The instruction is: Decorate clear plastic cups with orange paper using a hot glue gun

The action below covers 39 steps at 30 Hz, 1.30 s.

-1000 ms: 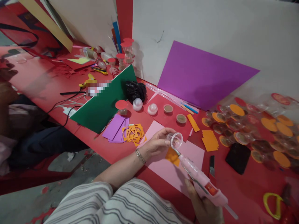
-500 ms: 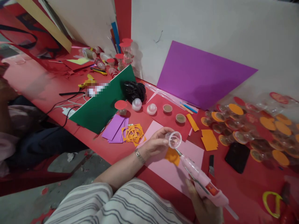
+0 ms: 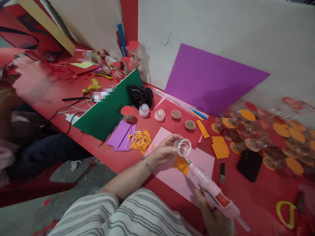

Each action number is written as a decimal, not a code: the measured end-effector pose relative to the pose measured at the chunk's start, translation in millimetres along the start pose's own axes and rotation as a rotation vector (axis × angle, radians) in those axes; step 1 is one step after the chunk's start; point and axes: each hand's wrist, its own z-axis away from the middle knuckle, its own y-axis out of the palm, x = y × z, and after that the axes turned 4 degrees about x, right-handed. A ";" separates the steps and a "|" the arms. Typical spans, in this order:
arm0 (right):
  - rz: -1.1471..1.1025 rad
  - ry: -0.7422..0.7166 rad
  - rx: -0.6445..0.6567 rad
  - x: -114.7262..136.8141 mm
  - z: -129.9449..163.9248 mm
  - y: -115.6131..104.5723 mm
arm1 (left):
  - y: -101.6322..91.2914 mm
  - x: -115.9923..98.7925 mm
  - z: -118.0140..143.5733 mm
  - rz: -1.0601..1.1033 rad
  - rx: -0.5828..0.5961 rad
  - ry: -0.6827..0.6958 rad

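Observation:
My left hand (image 3: 164, 150) holds a small clear plastic cup (image 3: 183, 147) on its side, mouth toward me, above a pink sheet (image 3: 177, 177). My right hand (image 3: 216, 218) grips a pink glue gun (image 3: 211, 191); its nozzle touches the cup's lower rim. An orange paper piece (image 3: 181, 165) lies on the pink sheet just under the cup.
The red table (image 3: 258, 200) carries many clear cups with orange discs (image 3: 265, 137) at right, a black phone (image 3: 249, 165), a box cutter (image 3: 222, 174), yellow-handled scissors (image 3: 285, 214), orange strips (image 3: 220, 147), purple sheets (image 3: 121, 134), a green board (image 3: 108, 108). Another person's hand (image 3: 7, 78) is at far left.
The cup and glue gun have stayed almost still, shifting only slightly. The other person's hand at far left has moved.

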 end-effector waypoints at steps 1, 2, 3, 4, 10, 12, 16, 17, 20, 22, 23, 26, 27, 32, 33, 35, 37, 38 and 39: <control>0.004 0.008 -0.007 0.6 0.8 0.5 | 0.0 0.0 0.2 -0.005 -0.004 -0.002; 0.002 0.018 -0.012 1.6 1.3 0.9 | -0.2 0.1 0.4 -0.008 -0.007 -0.003; -0.002 0.035 -0.024 2.6 1.6 1.1 | -0.4 0.3 0.6 -0.012 -0.007 -0.004; -0.009 0.052 -0.032 3.5 1.6 1.0 | -0.8 0.6 0.7 -0.018 -0.006 -0.003; -0.080 0.099 -0.032 6.9 -1.6 -1.0 | -1.4 0.5 1.3 -0.044 0.010 0.011; -0.090 0.121 -0.059 11.5 -3.3 -0.4 | -0.1 -0.3 1.4 -0.026 0.004 0.011; -0.115 0.153 -0.101 22.8 -8.4 0.8 | 2.3 -0.7 0.8 0.005 -0.009 0.015; -0.120 0.151 -0.109 24.3 -9.7 0.6 | 2.5 -0.5 0.5 0.009 -0.006 0.015; -0.138 0.102 -0.093 24.4 -11.6 -0.3 | 2.1 0.1 -0.2 0.010 0.008 0.020; -0.140 0.109 -0.086 22.9 -10.4 -0.5 | 1.5 0.1 -0.3 0.010 0.008 0.019; -0.139 0.122 -0.085 22.2 -9.2 -0.2 | 1.3 0.0 -0.3 0.011 0.008 0.016; -0.135 0.159 -0.092 21.5 -4.7 2.1 | 1.1 -0.4 -0.3 0.009 0.004 0.001; -0.132 0.163 -0.101 21.6 -3.2 3.2 | 1.2 -0.4 -0.3 0.007 0.004 -0.001; -0.131 0.186 -0.146 21.4 1.4 7.9 | 1.0 0.8 -0.4 0.021 0.027 0.008; -0.135 0.179 -0.142 21.1 1.7 8.1 | 0.7 1.1 -0.2 0.022 0.024 0.007; -0.113 0.175 -0.146 20.6 1.5 7.7 | 0.2 1.3 0.3 0.021 0.010 0.004; -0.091 0.178 -0.153 20.0 0.5 6.9 | -0.2 1.4 0.8 0.021 0.000 0.001; -0.099 0.180 -0.155 19.7 -0.3 6.7 | -0.3 1.4 1.0 0.019 -0.003 -0.002; -0.125 0.179 -0.149 19.5 -1.1 6.6 | -0.4 1.4 1.0 0.017 -0.004 -0.004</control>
